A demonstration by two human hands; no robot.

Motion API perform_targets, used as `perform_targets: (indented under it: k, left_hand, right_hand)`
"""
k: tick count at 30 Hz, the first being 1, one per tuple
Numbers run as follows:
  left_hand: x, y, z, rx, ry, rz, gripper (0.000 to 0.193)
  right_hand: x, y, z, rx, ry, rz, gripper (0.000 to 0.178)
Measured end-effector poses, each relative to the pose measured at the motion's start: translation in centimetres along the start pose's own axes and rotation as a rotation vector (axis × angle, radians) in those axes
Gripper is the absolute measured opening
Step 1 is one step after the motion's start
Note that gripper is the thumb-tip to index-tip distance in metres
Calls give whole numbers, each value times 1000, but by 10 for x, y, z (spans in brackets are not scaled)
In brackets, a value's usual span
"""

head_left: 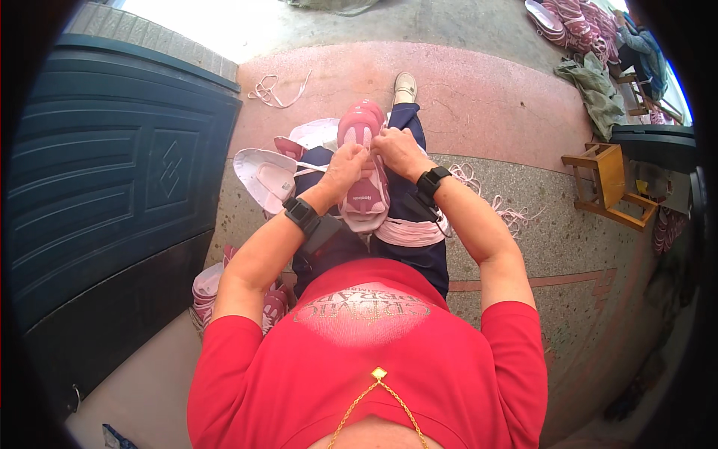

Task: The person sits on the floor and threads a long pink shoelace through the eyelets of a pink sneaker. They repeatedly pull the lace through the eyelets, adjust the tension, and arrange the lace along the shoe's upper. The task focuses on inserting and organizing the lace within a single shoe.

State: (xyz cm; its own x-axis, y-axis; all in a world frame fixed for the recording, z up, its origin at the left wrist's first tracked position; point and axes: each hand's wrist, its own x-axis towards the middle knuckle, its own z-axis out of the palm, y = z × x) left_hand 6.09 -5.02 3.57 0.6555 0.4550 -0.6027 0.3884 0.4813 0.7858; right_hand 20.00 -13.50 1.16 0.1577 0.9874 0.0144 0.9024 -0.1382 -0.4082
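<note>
A pink and dark-rose shoe upper [364,200] lies lengthwise between my thighs, its toe pointing away from me. Over its lacing area my left hand [348,166] is closed in a pinch, with a pale shoelace [311,167] trailing out to its left. My right hand [402,153] is pinched at the upper's right edge, close to the left one; what its fingertips grip is too small to make out. A bundle of pink laces [411,233] lies across my right thigh. Beside my left leg rest a white-lined upper [263,179] and another pale upper [315,133].
Loose laces [512,215] lie on the floor at right, and a white lace [278,91] ahead at left. A wooden stool [609,183] stands at right, a blue door [127,165] at left. Pink shoes [207,290] sit by my left hip; more uppers [576,26] are piled at far right near another person.
</note>
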Motion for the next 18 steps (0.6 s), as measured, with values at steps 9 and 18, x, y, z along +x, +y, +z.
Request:
perform_targets:
  k: [9,18]
  left_hand:
    - [10,12,-29,997,134,514,25]
    - [9,18,16,1483,97,299,20]
  right_hand:
    - [-27,-23,8,-87,73,43,34]
    - [-17,13,20,218,-151,-47,21]
